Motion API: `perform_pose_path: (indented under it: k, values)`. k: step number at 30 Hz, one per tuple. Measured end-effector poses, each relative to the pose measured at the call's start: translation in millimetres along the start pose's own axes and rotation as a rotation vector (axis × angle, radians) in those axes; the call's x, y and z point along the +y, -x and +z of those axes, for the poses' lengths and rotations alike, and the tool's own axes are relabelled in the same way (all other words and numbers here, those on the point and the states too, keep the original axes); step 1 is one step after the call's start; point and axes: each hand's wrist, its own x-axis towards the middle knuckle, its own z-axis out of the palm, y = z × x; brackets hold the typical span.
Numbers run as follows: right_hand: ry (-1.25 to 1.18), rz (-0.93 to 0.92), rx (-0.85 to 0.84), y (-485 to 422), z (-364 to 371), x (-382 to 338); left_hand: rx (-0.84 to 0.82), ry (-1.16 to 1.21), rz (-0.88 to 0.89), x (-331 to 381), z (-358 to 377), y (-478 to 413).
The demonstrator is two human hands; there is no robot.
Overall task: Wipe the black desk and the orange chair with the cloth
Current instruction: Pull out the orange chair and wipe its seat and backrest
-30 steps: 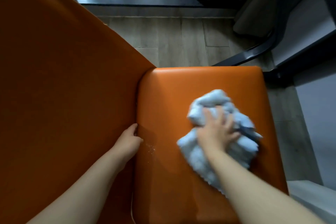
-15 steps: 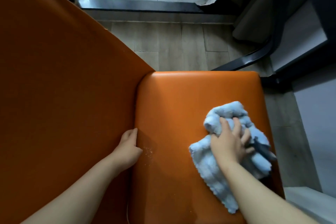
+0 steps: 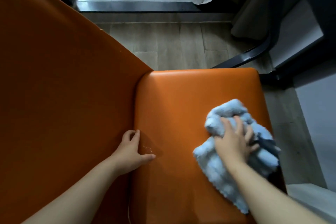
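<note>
Only one view here, the head cam looking straight down. One orange chair (image 3: 181,105), smooth leathery upholstery with a bit of sheen, rounded corners on the seat pad. The backrest fills the whole left side of the picture and curves round, and the seat runs from the bottom of the frame up toward the wood-look floor (image 3: 172,42).

One cloth (image 3: 218,169), pale blue, fluffy microfibre sort of thing with a wavy edge, all bunched up. It sits on the right half of the seat, close to the right edge, and a bit of it hangs past that edge. Its long axis runs roughly from the near bottom of the seat up and away, tilted slightly right. There's a darker grey patch in the folds on its right side, can't tell what that is.

Two hands. The right hand (image 3: 234,142) is on top of the cloth, fingers curled into the bunched fabric, gripping it and pressing it down on the seat. The left hand (image 3: 131,151) holds nothing: fingers loosely bent, resting at the crease where seat meets backrest, thumb lying out on the seat.

Just by that thumb there's a small patch of tiny pale specks or droplets (image 3: 147,148) on the leather

Off to the upper right a black curved frame piece (image 3: 251,56) stands on the floor
</note>
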Motion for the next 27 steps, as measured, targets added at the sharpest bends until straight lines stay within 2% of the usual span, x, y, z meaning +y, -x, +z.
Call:
perform_pose_path:
  k: [1, 3, 4, 5, 6, 7, 9, 10, 11, 12, 13, 15, 16, 17, 18, 19, 20, 21, 22, 23, 26, 27]
  values:
    - [0.059, -0.179, -0.001, 11.9, 10.2, -1.8, -0.001, -0.010, 0.003, -0.7, 0.3, -0.3]
    - [0.235, -0.597, -0.110, 30.1, 21.9, 1.8, -0.006, -0.029, 0.004, -1.1, 0.3, -0.4]
    - [0.310, -0.745, -0.113, 29.3, 24.4, 6.2, -0.009, -0.037, 0.005, -1.0, 0.1, -0.3]
    - [0.341, -0.809, -0.091, 19.5, 21.0, 9.1, -0.013, -0.040, 0.009, -0.8, 0.1, -0.5]
    - [0.337, -0.766, -0.064, 6.6, 12.0, 11.3, -0.016, -0.043, 0.014, -0.7, 0.0, -0.7]
    - [0.282, -0.615, -0.058, -7.4, 4.3, 17.0, -0.017, -0.051, 0.019, -0.7, 0.2, -0.7]
    - [0.040, -0.133, -0.043, -25.8, -9.0, 18.6, -0.015, -0.068, 0.023, -2.4, 0.5, -0.9]
    - [-0.026, -0.009, 0.010, -27.1, -12.1, 14.4, -0.012, -0.072, 0.023, -3.6, 0.7, -1.3]
    - [-0.025, 0.014, 0.029, -21.3, -10.2, 8.1, -0.010, -0.078, 0.023, -4.8, 1.2, -1.4]
    - [-0.005, -0.032, 0.018, -10.9, -6.0, 0.7, -0.008, -0.085, 0.025, -5.4, 1.7, -1.8]
    - [0.046, -0.185, -0.026, 0.4, 0.3, -4.7, -0.008, -0.088, 0.025, -5.7, 2.0, -2.2]
    - [0.180, -0.661, -0.150, 21.3, 13.2, -3.6, -0.008, -0.081, 0.019, -5.1, 1.7, -2.5]
    - [0.264, -0.777, -0.140, 23.8, 17.3, 2.0, -0.009, -0.079, 0.019, -4.6, 1.3, -2.5]
    - [0.319, -0.806, -0.126, 14.1, 13.9, 6.6, -0.010, -0.079, 0.020, -4.2, 0.9, -2.6]
    - [0.324, -0.782, -0.015, -0.6, 12.2, 13.2, -0.011, -0.082, 0.023, -4.4, 0.5, -2.6]
    - [0.261, -0.616, 0.001, -13.2, 8.0, 17.9, -0.010, -0.090, 0.028, -4.6, 0.6, -2.6]
    - [0.108, -0.312, -0.002, -21.0, -1.2, 18.3, -0.007, -0.101, 0.031, -5.4, 0.7, -2.6]
    - [0.016, -0.115, -0.004, -24.4, -5.4, 16.7, -0.001, -0.114, 0.033, -5.9, 1.2, -2.5]
    - [-0.039, -0.047, 0.037, -21.5, -5.6, 15.9, 0.006, -0.128, 0.031, -6.3, 2.1, -2.6]
    - [-0.028, -0.076, 0.008, -14.3, -6.9, 12.5, 0.011, -0.141, 0.029, -6.3, 2.9, -2.3]
    - [0.254, -0.565, -0.132, 7.8, 2.4, 19.3, 0.021, -0.140, 0.022, -4.2, 4.1, -0.3]
    - [0.304, -0.637, -0.061, 4.0, 5.2, 25.5, 0.028, -0.135, 0.023, -3.3, 4.3, 0.4]
